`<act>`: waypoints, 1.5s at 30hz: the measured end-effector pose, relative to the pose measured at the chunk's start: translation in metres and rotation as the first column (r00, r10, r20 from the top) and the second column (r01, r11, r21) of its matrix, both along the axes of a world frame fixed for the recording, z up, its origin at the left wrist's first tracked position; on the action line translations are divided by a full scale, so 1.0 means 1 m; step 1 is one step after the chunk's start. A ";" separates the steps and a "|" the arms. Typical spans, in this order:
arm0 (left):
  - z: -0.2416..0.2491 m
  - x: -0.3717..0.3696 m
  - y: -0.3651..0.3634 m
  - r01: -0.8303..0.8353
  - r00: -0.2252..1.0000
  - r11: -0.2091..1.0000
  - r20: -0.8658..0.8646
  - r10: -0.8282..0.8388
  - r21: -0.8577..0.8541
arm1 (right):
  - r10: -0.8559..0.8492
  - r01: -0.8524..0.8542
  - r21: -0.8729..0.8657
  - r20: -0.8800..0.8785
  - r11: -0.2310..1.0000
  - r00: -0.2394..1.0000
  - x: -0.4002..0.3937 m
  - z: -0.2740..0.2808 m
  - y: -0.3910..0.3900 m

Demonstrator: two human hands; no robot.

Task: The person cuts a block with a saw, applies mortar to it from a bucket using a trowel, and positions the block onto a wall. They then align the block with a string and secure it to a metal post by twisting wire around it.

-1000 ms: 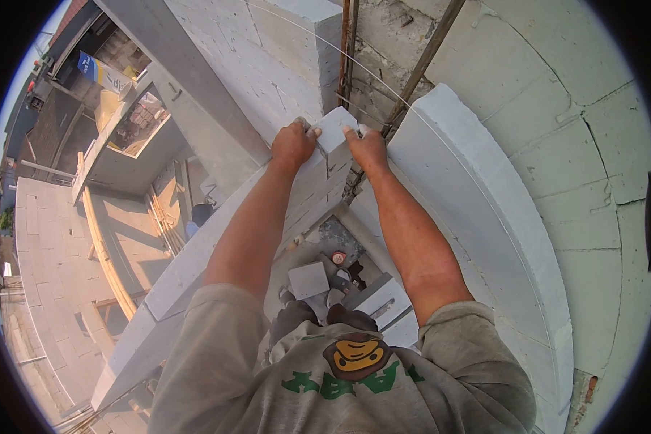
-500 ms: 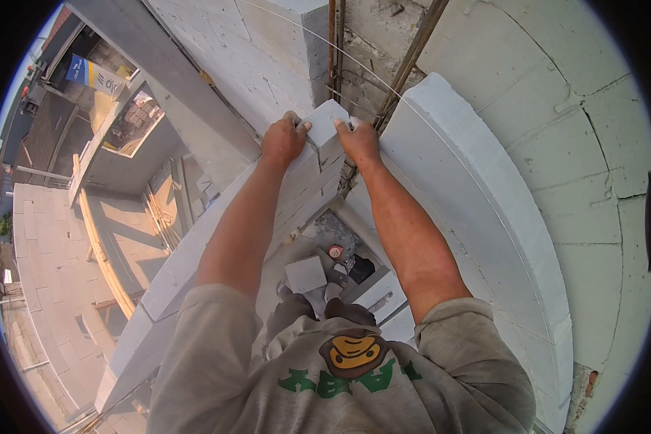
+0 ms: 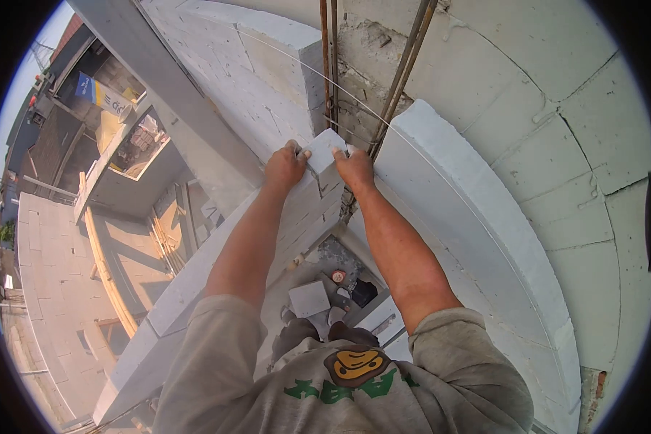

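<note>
A small pale block (image 3: 328, 148) sits at the end of the low block wall (image 3: 228, 253), in the upper middle of the view. My left hand (image 3: 287, 166) grips its left side, thumb on the top edge. On the opposite side my right hand (image 3: 354, 168) holds the same block, its thumb near the top. Both arms reach forward, and the undersides of the fingers are partly hidden. Just beyond the block stand rusty steel bars (image 3: 330, 65). A thin string (image 3: 354, 103) crosses above the wall ends.
A curved block wall (image 3: 477, 210) runs down the right, beside a larger panelled wall (image 3: 571, 239). Below, between my arms, a loose block (image 3: 309, 299) and a dark bag (image 3: 363, 293) lie near my feet. A grey beam (image 3: 159, 87) slants at upper left; bamboo poles (image 3: 108, 271) lie beyond.
The camera view has shifted, so the walls and bars appear moved. Both hands still hold the block, which appears slightly lower in view.
</note>
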State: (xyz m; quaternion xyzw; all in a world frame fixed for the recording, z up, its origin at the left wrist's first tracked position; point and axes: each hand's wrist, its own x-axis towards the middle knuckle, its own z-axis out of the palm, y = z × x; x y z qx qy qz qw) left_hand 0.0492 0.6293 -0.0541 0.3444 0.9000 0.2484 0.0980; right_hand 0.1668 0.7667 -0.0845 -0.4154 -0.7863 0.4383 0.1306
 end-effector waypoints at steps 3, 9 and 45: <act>0.003 -0.001 0.007 -0.009 1.000 0.998 -0.023 0.008 -0.067 | -0.009 0.009 0.007 0.020 1.000 1.000 0.002 0.010 -0.005; 0.001 0.046 -0.011 -0.033 0.962 0.992 -0.265 0.065 0.121 | -0.024 0.024 -0.003 0.032 1.000 0.999 0.006 0.021 -0.009; 0.060 0.011 -0.368 -0.185 0.963 0.902 0.255 0.088 0.389 | 0.097 -0.101 0.019 0.155 0.995 0.983 -0.025 0.022 0.013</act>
